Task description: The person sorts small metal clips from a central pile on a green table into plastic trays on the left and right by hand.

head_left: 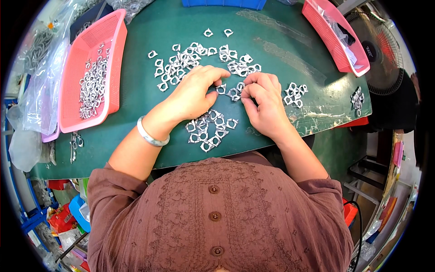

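Small silver metal ring clips with pointed lugs lie in loose groups on the green tabletop. My left hand is curled, its fingertips and thumb at one ring clip. Opposite it, my right hand is closed in a pinch at another ring clip, partly hidden by the fingers. One more clip rests between the hands. Beyond them spreads a larger group of clips, and a smaller pile lies nearer my body. A few clips sit right of my right hand.
At the left stands a pink basket holding many metal pieces, beside clear plastic bags. Another pink basket is at the far right, near a fan. A blue bin stands at the far edge. More clips lie by the right corner.
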The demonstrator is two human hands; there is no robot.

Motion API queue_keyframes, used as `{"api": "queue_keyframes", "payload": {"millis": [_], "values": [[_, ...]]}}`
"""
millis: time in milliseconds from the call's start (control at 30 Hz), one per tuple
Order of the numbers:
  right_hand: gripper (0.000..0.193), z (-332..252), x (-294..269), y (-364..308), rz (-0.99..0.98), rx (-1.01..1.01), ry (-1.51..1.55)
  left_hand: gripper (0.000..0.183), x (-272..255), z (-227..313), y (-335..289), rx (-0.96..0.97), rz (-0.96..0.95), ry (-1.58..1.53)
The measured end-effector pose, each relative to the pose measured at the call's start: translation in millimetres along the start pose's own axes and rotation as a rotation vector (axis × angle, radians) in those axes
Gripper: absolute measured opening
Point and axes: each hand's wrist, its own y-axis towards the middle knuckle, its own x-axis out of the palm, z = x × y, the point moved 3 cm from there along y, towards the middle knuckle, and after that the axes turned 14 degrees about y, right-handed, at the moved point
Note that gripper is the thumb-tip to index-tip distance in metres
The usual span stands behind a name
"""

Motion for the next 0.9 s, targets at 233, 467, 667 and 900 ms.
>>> {"api": "queue_keyframes", "payload": {"millis": [233, 467, 667, 900], "values": [[0.017, -5.6, -4.7, -0.4, -0.022, -0.012, -0.050, 0.044, -2.4, -1.0, 0.6, 0.051, -0.011, 0.045], [0.016, -15.6, -2.6, 0.7, -0.070, -0.040, -0.179, 0.035, -0.6, 2.4, -0.7, 0.089, 0.018, 0.142], [0.011, -13.6, -8.1, -3.5, -0.066, -0.022, -0.191, 0.029, -1.1, 0.9, -1.1, 0.077, -0.010, 0.154], [0.014, -21.0, -9.7, -7.1, -0.092, 0.023, -0.225, 0.029, -1.9, 1.1, -1.3, 0.081, 0.000, 0.164]]}}
